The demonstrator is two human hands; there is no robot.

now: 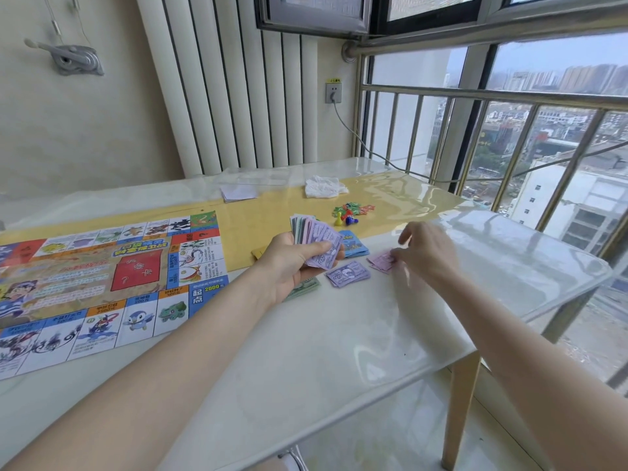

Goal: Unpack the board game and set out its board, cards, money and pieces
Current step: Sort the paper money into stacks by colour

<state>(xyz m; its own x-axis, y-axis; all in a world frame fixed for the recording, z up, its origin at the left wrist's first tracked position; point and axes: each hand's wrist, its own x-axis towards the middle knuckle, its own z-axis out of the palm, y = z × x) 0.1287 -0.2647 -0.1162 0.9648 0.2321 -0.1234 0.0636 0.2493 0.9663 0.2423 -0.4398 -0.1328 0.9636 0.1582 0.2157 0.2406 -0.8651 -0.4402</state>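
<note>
The colourful paper game board (102,283) lies flat on the left of the table. My left hand (292,263) grips a fanned stack of play money (316,239), purple notes on top. My right hand (424,249) reaches down to a small pile of pink notes (380,260), its fingertips on the pile's right edge. A purple pile (347,273) lies between my hands, and green notes (302,287) show under my left wrist. Blue cards (353,244) sit behind the stack. Pawns and small coloured pieces (350,214) lie further back.
A crumpled white bag (324,186) and a white paper sheet (238,193) lie at the back of the table. The table's right edge (560,300) is close to a window railing (509,96). A cable runs from a wall socket (333,93).
</note>
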